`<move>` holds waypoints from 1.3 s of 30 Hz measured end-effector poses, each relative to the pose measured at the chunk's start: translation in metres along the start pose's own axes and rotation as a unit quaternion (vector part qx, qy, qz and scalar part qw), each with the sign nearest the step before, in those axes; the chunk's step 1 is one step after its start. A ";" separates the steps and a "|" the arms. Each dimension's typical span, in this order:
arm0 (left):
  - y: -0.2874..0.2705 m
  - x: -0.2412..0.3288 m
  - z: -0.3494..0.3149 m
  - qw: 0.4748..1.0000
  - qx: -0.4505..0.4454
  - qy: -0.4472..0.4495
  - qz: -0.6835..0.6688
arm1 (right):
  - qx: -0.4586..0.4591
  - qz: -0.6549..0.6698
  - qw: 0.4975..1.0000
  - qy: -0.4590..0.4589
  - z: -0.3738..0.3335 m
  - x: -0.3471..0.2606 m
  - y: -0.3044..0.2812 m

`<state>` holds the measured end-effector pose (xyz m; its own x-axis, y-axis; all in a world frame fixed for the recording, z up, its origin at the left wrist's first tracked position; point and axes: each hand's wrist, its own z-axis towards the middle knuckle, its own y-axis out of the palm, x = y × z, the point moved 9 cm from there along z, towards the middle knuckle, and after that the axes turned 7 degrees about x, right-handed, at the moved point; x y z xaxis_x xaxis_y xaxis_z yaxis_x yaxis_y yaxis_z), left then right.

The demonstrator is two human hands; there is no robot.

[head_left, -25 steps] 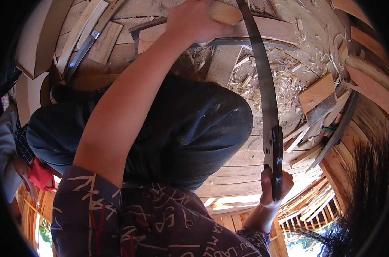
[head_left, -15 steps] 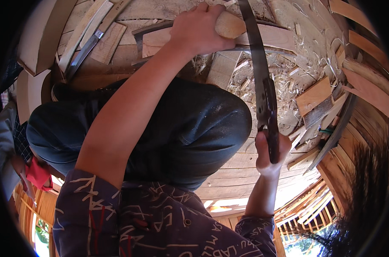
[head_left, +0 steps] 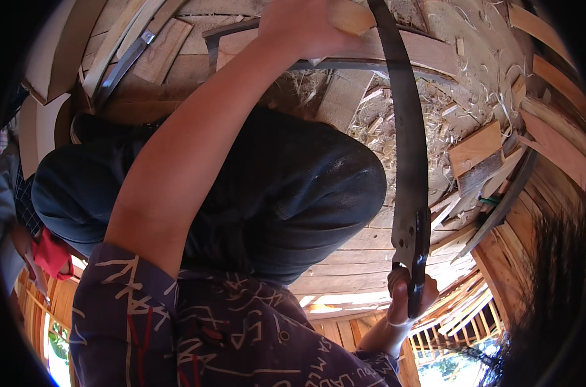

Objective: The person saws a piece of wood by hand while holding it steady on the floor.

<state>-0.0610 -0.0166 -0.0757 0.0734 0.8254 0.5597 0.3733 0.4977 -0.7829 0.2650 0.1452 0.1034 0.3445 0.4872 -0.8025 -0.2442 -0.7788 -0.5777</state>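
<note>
My right hand (head_left: pixel 409 293) is wrapped round the dark handle of a handsaw (head_left: pixel 406 142), low on the right. The long toothed blade runs up to the top edge, crossing a pale board (head_left: pixel 419 53). My left hand (head_left: pixel 299 26) grips a short light-brown piece of wood (head_left: pixel 353 15) against that board, just left of the blade. Its fingertips are partly cut off by the top of the picture. The far tip of the saw is out of view.
Shavings and offcuts (head_left: pixel 477 148) lie on the plank floor to the right. A knife (head_left: pixel 124 69) rests among wood strips at the upper left. My bent knee (head_left: pixel 332 174) sits beside the blade. At the left edge, another person's hand is near a red cloth (head_left: pixel 51 255).
The right hand has drawn the saw back toward my body, so more blade shows. My left hand still holds the wood, now slightly higher in the picture.
</note>
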 end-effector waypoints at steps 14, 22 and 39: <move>-0.011 -0.011 -0.003 0.999 0.041 0.006 0.024 | -0.072 -0.075 0.995 -0.007 0.038 0.013 -0.039; -0.006 -0.013 -0.001 1.000 0.014 0.002 0.000 | -0.057 -0.123 0.990 -0.049 0.040 -0.004 -0.039; 0.000 0.007 -0.010 0.998 -0.052 0.026 0.005 | 0.038 -0.137 0.989 0.048 -0.031 0.052 -0.022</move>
<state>-0.0512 -0.0140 -0.0689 0.1254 0.8139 0.5673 0.4652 0.4568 -0.7582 0.3161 0.1758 0.0791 0.4909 0.6334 -0.5982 -0.1964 -0.5884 -0.7843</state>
